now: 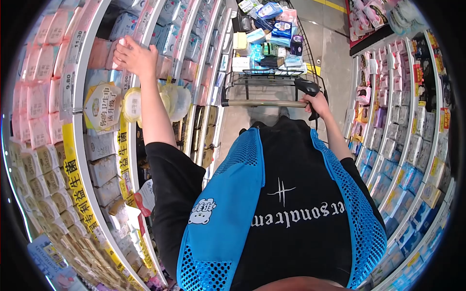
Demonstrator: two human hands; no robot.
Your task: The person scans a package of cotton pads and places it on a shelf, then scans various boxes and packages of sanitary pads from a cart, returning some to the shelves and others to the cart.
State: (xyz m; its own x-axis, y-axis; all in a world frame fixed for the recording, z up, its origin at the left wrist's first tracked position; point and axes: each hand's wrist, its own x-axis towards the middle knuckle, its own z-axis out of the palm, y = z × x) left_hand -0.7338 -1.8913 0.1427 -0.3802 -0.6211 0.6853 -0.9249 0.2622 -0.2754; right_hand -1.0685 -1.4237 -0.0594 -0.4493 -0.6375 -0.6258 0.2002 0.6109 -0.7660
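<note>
My left hand (132,56) reaches into the shelf on the left, its fingers closed round a pale pink package (117,52). More pink packages (99,53) lie beside it, and a blue-white one (124,25) is just above. My right hand (318,105) is wrapped round the cart handle (267,103) near its right end, close to a black handheld device (307,88). The wire cart (310,58) in front of me holds several packages in blue, white, green and purple.
Price-tagged shelf edges (77,63) run along the left, with a round-sided sign (102,106) and translucent hanging tags (177,103) near my left forearm. Another stocked shelf (412,111) lines the right. Grey floor (327,29) lies between, beside a display (369,24) at the upper right.
</note>
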